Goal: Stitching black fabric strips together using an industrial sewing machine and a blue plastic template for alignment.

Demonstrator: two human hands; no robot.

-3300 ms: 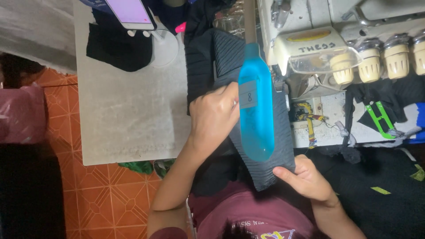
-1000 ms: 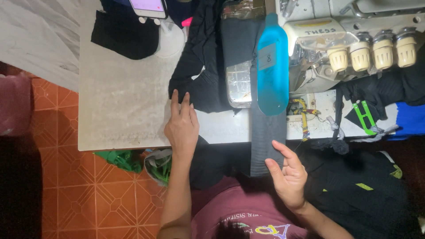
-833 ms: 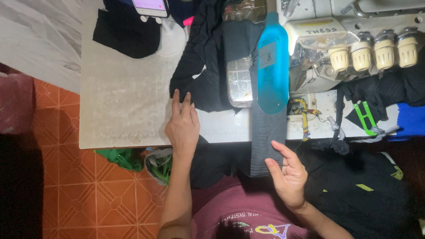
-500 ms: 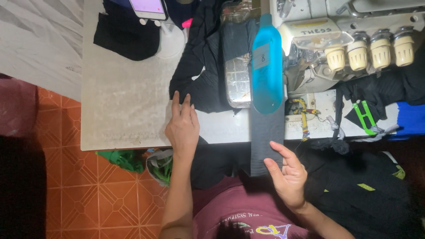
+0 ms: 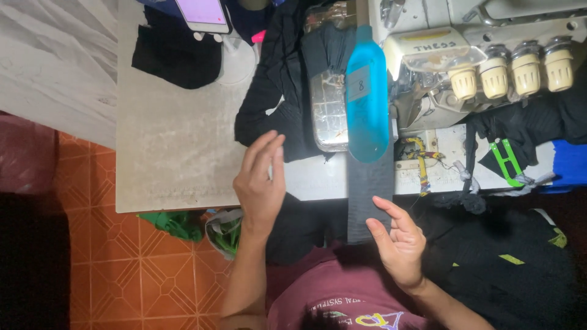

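Grey table (image 5: 177,153): both hands (image 5: 262,183) open, flanking black fabric strip (image 5: 369,195).

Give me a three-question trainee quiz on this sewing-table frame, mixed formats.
1. True or false: the left hand grips the blue form.
2. Multiple choice: the dark fabric strip hanging off the table edge lies nearest to A) the right hand, B) the phone, C) the green clip.
3. Fill in: the three knobs on the sewing machine are ____ coloured.

Key: 1 false, the hand is open near the black cloth; 2 A; 3 cream.
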